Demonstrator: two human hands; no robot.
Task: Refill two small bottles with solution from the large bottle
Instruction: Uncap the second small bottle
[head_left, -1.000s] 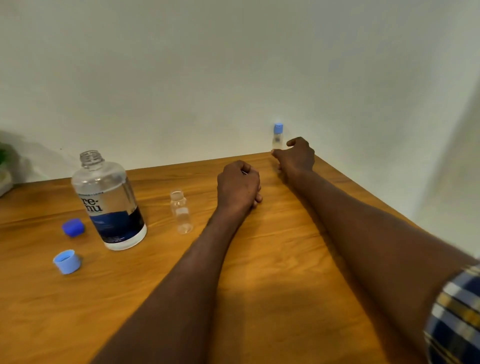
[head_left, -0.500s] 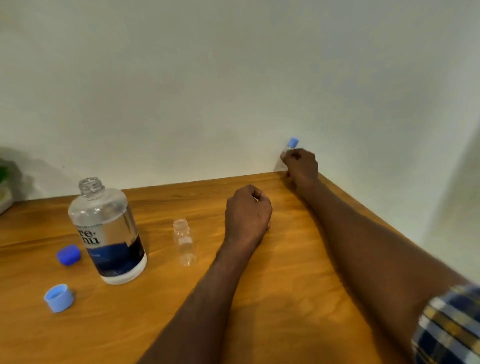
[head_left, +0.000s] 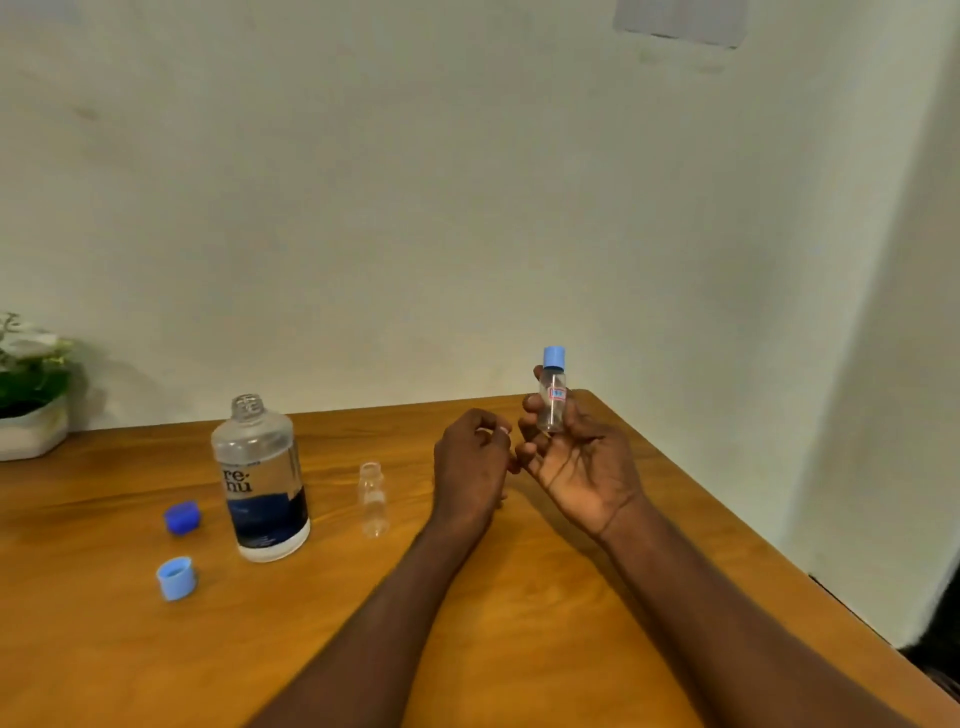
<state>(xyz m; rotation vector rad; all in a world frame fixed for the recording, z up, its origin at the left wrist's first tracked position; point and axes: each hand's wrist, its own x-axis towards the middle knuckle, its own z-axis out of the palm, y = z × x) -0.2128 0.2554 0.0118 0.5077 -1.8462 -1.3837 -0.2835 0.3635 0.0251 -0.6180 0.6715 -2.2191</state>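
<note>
the right hand (head_left: 582, 467) holds a capped small bottle (head_left: 554, 397) upright, blue cap up, above the desk's (head_left: 519, 623) far right corner; its grip wraps the clear base, hiding it. the left hand (head_left: 470, 467) is loosely curled, empty. an open small bottle (head_left: 373, 500) and the uncapped large bottle (head_left: 261, 480) stand upright mid-desk.

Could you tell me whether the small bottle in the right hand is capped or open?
Capped: a light blue cap sits on the small bottle.
</note>
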